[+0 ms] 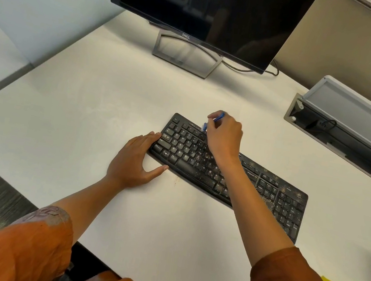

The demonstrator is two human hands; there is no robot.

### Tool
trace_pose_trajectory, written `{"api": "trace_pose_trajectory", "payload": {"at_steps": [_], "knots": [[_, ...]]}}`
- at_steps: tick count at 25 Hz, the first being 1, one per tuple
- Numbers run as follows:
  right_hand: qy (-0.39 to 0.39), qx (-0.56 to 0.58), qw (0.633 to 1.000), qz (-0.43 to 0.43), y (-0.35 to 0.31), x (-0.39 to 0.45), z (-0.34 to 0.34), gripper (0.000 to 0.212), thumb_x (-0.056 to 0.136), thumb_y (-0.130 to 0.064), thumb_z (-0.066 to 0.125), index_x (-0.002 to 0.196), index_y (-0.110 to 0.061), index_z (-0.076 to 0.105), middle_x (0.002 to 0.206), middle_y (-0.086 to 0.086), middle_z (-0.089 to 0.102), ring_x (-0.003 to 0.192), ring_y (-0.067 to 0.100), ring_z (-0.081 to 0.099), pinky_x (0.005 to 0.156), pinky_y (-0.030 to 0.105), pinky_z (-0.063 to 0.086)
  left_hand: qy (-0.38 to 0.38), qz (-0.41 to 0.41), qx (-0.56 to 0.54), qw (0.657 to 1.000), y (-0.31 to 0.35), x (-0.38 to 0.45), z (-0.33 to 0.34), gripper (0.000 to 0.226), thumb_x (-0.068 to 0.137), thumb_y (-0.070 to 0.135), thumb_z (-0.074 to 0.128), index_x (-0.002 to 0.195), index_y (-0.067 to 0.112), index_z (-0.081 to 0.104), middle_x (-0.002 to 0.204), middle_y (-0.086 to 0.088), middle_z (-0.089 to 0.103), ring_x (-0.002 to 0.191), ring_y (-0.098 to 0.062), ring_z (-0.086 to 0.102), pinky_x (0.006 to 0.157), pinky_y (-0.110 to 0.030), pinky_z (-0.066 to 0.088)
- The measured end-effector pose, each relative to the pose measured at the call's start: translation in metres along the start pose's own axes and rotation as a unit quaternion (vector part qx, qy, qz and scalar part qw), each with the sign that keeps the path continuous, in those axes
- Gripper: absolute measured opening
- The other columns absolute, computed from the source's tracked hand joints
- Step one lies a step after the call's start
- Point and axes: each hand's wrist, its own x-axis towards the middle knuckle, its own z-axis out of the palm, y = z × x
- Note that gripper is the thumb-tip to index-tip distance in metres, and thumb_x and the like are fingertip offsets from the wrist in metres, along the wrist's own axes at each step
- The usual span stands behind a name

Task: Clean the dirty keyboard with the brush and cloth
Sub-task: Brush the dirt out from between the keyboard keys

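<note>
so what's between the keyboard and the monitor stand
Nothing: in the head view only bare white desk lies between the keyboard and the monitor stand.

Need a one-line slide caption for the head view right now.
Right hand brushes the dirty keyboard with a blue brush; left hand steadies its end.

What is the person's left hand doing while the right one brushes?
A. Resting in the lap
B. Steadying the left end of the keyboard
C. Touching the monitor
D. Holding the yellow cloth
B: the left hand lies open against the left end of the keyboard, while the right hand pinches the blue brush over the upper keys.
</note>
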Motion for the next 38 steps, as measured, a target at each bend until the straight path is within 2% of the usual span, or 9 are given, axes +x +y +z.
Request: {"api": "trace_pose_trajectory", "payload": {"at_steps": [6,11,13,18,22,25,29,34,38], "knots": [[-0.131,0.054,0.987,-0.075,-0.003,0.001,0.002,0.008,0.092,-0.024,0.070,0.090,-0.017,0.069,0.080,-0.002,0.073,0.074,0.012,0.069,0.068,0.022,0.054,-0.004,-0.001,-0.001,1.000,-0.002,0.001,0.000,0.082,0.085,0.063,0.064,0.151,0.019,0.044,0.148,0.002,0.055,0.143,-0.017,0.044,0.118,-0.028,0.029],[-0.215,-0.141,0.960,-0.115,0.001,0.011,-0.015,0.007,0.095,-0.025,0.065,0.093,-0.019,0.068,0.090,-0.003,0.068,0.078,0.016,0.061,0.067,0.028,0.043,0.004,0.005,0.002,1.000,0.000,0.000,0.000,0.082,0.085,0.062,0.064,0.150,0.018,0.045,0.147,0.001,0.056,0.143,-0.016,0.043,0.118,-0.029,0.030],[-0.208,-0.221,0.945,-0.120,-0.003,0.016,-0.021,0.007,0.094,-0.025,0.065,0.092,-0.019,0.067,0.087,-0.002,0.065,0.078,0.020,0.060,0.066,0.028,0.041,0.003,0.005,0.003,1.000,0.000,0.000,0.000,0.082,0.084,0.063,0.063,0.150,0.017,0.045,0.148,0.001,0.056,0.143,-0.016,0.043,0.119,-0.028,0.028],[-0.185,-0.101,0.970,-0.121,-0.008,0.009,-0.009,0.009,0.094,-0.029,0.065,0.089,-0.022,0.068,0.085,-0.004,0.068,0.077,0.016,0.063,0.065,0.030,0.049,-0.001,0.004,0.003,1.000,-0.001,0.001,0.000,0.083,0.084,0.064,0.062,0.151,0.018,0.045,0.149,0.002,0.055,0.144,-0.016,0.043,0.119,-0.021,0.023],[-0.232,-0.217,0.943,-0.100,-0.002,0.017,-0.022,0.006,0.095,-0.024,0.063,0.093,-0.019,0.066,0.090,-0.002,0.065,0.082,0.020,0.061,0.067,0.031,0.044,0.003,0.004,0.003,1.000,0.000,0.000,-0.001,0.082,0.084,0.063,0.062,0.150,0.017,0.045,0.148,0.001,0.055,0.142,-0.016,0.044,0.119,-0.026,0.027],[-0.186,-0.173,0.966,-0.052,-0.001,0.023,-0.023,0.009,0.092,-0.016,0.060,0.091,-0.012,0.067,0.085,0.001,0.068,0.080,0.022,0.064,0.063,0.032,0.049,0.001,0.004,0.001,1.000,0.000,0.001,0.000,0.083,0.084,0.063,0.062,0.151,0.017,0.045,0.149,0.002,0.055,0.143,-0.016,0.043,0.119,-0.026,0.027],[-0.168,-0.074,0.983,0.014,-0.003,0.016,-0.004,0.012,0.091,-0.015,0.059,0.084,-0.007,0.065,0.078,0.008,0.072,0.075,0.024,0.072,0.075,0.042,0.061,-0.004,0.002,0.003,1.000,-0.001,0.000,0.000,0.083,0.085,0.064,0.063,0.152,0.019,0.044,0.149,0.003,0.054,0.144,-0.015,0.043,0.119,-0.027,0.027],[-0.035,-0.024,0.999,0.029,-0.002,0.017,-0.007,0.009,0.092,-0.014,0.057,0.083,-0.011,0.061,0.070,0.001,0.068,0.068,0.018,0.070,0.064,0.029,0.057,-0.004,0.003,0.000,1.000,0.000,0.001,0.000,0.083,0.085,0.064,0.062,0.151,0.019,0.043,0.149,0.003,0.054,0.144,-0.016,0.042,0.119,-0.029,0.029],[-0.111,-0.027,0.993,0.024,-0.003,0.010,0.002,0.010,0.092,-0.013,0.059,0.083,-0.011,0.063,0.073,0.005,0.071,0.068,0.019,0.072,0.072,0.040,0.062,-0.002,0.002,0.001,1.000,0.000,0.000,0.000,0.083,0.085,0.063,0.063,0.151,0.018,0.044,0.149,0.001,0.054,0.143,-0.016,0.043,0.119,-0.030,0.029]]}}
